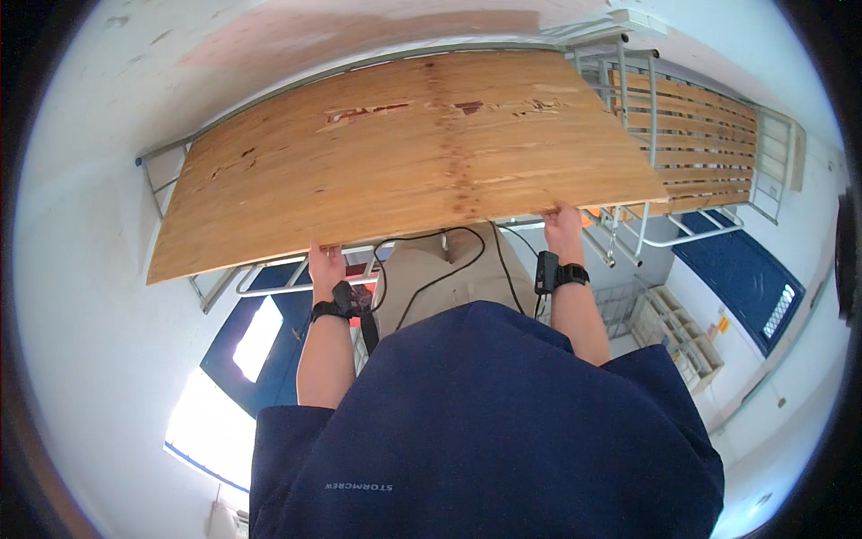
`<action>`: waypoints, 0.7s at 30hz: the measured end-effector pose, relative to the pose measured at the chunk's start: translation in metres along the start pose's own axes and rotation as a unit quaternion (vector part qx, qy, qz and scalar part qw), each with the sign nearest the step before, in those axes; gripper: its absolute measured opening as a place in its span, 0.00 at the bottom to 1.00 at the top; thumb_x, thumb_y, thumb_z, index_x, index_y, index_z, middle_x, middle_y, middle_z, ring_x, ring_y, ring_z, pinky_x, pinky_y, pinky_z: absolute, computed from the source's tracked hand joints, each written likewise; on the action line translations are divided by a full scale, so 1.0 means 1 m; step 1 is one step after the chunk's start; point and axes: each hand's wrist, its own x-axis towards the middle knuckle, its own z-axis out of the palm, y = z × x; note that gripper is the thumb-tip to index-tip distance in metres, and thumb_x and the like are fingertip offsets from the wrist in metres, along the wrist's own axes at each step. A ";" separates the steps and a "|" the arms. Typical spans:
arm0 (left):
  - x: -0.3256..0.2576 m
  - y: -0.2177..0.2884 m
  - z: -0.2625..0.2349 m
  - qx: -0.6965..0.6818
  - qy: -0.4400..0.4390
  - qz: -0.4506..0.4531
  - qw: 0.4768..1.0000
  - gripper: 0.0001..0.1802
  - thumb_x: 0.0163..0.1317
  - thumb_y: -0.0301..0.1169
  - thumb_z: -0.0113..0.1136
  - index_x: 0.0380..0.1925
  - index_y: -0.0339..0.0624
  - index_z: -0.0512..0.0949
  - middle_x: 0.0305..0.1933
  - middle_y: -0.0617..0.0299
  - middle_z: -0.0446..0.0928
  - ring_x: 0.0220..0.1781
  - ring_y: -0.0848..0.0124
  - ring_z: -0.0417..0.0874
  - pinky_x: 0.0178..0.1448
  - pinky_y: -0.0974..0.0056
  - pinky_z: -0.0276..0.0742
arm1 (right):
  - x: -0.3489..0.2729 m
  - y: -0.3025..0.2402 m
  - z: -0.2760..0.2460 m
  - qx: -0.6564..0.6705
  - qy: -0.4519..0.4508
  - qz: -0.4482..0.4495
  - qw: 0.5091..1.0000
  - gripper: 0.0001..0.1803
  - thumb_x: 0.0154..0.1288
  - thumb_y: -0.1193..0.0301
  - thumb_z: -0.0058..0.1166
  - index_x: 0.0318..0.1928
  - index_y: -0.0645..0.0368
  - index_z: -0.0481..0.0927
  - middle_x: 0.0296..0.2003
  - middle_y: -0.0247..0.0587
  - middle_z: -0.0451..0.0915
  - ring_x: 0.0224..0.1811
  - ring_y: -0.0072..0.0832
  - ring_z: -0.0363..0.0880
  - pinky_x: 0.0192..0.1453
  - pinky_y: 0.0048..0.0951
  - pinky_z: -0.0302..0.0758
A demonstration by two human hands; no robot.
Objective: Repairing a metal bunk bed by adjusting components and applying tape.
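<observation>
A large plywood board (377, 180) spans the upper middle of the head view, over a white metal bed frame (292, 287). Its surface has splintered patches and a column of dark stains. My left hand (327, 266) is closed on the board's near edge, left of the middle. Farther right along that same edge, my right hand (563, 232) is closed on it too. The board hides some of the fingers of both hands. On each wrist sits a black strapped device, and a black cable (480, 256) loops between my arms under the board's edge.
Beyond the board's right end stands another metal bed with wooden slats (691, 135). Metal posts (653, 108) rise between the two. A pale shelf unit (678, 332) and a blue door (741, 278) lie to the right, another blue door (256, 341) to the left. A wall runs behind the board.
</observation>
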 end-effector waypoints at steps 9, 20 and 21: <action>-0.036 0.067 0.068 -0.590 0.098 -0.311 0.738 0.28 0.66 0.51 0.48 0.56 0.41 0.67 0.56 0.55 0.71 0.57 0.60 0.72 0.62 0.51 0.69 | -0.014 0.030 0.003 0.008 0.043 0.061 0.997 0.09 0.62 0.82 0.47 0.43 0.64 0.70 0.40 0.49 0.75 0.42 0.41 0.78 0.45 0.42 0.78; -0.070 0.038 0.171 -0.496 0.143 -0.421 0.746 0.33 0.59 0.54 0.52 0.56 0.41 0.68 0.61 0.52 0.69 0.61 0.54 0.70 0.64 0.46 0.67 | -0.023 0.086 -0.065 -0.074 -0.069 0.070 0.992 0.20 0.61 0.77 0.53 0.53 0.52 0.66 0.44 0.41 0.75 0.41 0.33 0.79 0.37 0.32 0.78; -0.063 0.039 0.187 -0.514 0.111 -0.426 0.736 0.33 0.59 0.54 0.52 0.56 0.41 0.67 0.60 0.52 0.69 0.60 0.54 0.71 0.63 0.47 0.68 | 0.000 0.081 -0.079 -0.066 -0.053 0.053 0.995 0.20 0.61 0.77 0.53 0.53 0.52 0.66 0.44 0.41 0.75 0.41 0.33 0.79 0.37 0.32 0.78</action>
